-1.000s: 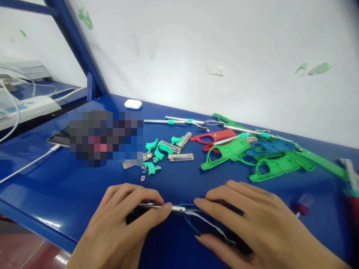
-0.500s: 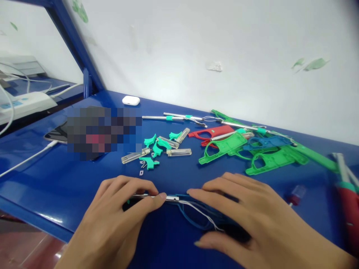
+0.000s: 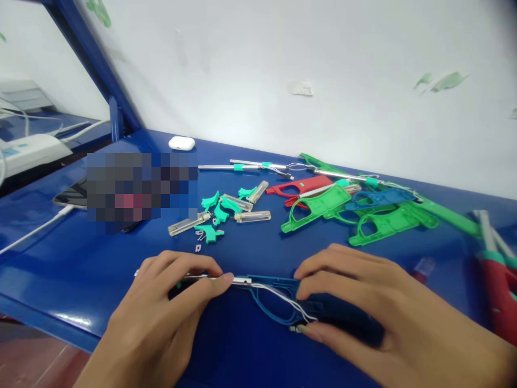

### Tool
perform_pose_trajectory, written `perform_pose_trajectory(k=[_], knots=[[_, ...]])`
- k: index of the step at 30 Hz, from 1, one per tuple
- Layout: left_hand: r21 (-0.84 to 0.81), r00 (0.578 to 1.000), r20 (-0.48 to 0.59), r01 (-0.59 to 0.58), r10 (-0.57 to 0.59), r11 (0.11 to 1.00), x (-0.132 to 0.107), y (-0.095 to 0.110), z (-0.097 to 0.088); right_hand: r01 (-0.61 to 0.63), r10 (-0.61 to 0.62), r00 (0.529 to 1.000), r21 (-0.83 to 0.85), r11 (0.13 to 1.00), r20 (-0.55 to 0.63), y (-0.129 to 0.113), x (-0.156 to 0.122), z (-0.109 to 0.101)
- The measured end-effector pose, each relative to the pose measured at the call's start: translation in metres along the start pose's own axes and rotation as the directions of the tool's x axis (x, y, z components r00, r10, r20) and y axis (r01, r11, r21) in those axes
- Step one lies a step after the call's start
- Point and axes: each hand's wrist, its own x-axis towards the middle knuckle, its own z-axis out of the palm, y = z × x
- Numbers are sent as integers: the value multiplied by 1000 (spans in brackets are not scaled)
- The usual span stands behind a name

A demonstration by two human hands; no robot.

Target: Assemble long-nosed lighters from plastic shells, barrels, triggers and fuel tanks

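Note:
My left hand (image 3: 161, 310) pinches a thin metal lighter tube (image 3: 241, 281) between thumb and fingers, its front end resting along a blue lighter handle half (image 3: 274, 311). Two white wires (image 3: 283, 297) run from the tube's end, across the handle's trigger loop, to a small connector piece (image 3: 296, 328) by my right thumb. Curled around the wide part of the blue handle half, my right hand (image 3: 363, 302) has its fingertips on the upper edge and its thumb at the wire ends. The palm side of that grip is hidden.
Clear lighter fuel tanks (image 3: 253, 216) and teal triggers (image 3: 209, 233) lie ahead. Green handle halves (image 3: 391, 223), a red half (image 3: 299, 187) and metal tubes (image 3: 220, 167) are behind. A red lighter (image 3: 501, 291) stands right; a white earbud case (image 3: 181, 143) sits far left.
My right thumb has come in to the wire ends, and its fingers have moved right along the blue handle half, uncovering more of it. My left hand keeps its pinch. The view has shifted slightly.

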Motion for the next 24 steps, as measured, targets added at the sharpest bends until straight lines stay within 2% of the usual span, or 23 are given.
perform_pose_trajectory(k=[4, 8, 14, 18, 21, 24], knots=[[23, 1000, 16, -2, 1, 1000, -3, -3, 1, 6, -4, 999, 44, 999, -42, -2, 8, -4], [11, 1000, 23, -12, 12, 1000, -5, -5, 2, 29, -27, 999, 78, 997, -19, -2, 10, -8], [12, 1000, 25, 9, -9, 1000, -5, -3, 2, -139, 146, 986, 95, 986, -75, 2, -3, -2], [-1, 1000, 27, 11, -11, 1000, -5, -2, 2, -116, 120, 993, 158, 981, -17, 3, 7, -5], [-5, 1000, 22, 14, -14, 1000, -5, -3, 3, -123, 131, 990, 150, 981, -45, 1, 11, -4], [-20, 1000, 22, 12, -11, 1000, -5, -4, 3, -129, 136, 989, 107, 986, -65, -1, 3, 0]])
